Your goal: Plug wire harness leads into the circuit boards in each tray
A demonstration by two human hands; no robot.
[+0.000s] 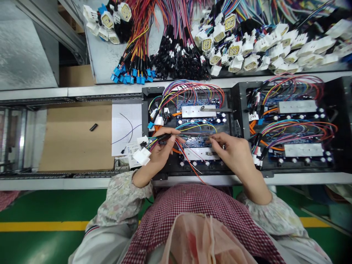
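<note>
My left hand (pixel 162 148) is closed around a wire harness (pixel 165 136) in black sleeving, with white connectors (pixel 141 156) hanging out at its left. Loose red and orange wire ends (pixel 189 161) fan out from it over the near circuit board (pixel 196 141). At the right end of that board, my right hand (pixel 229 148) pinches a thin wire between thumb and fingers. Yellow and blue wires arch just behind the fingertips. A silver metal bar (pixel 202 154) lies along the board, partly under the loose wires. The wire's tip is too small to make out.
A second wired board (pixel 202 112) sits behind in the same black tray (pixel 144 106). Another tray (pixel 244 106) with wired boards stands at right. Bundled harnesses (pixel 178 51) lie on the back shelf. White paper (pixel 125 128) and a small black piece (pixel 94 127) lie left on cardboard (pixel 78 146).
</note>
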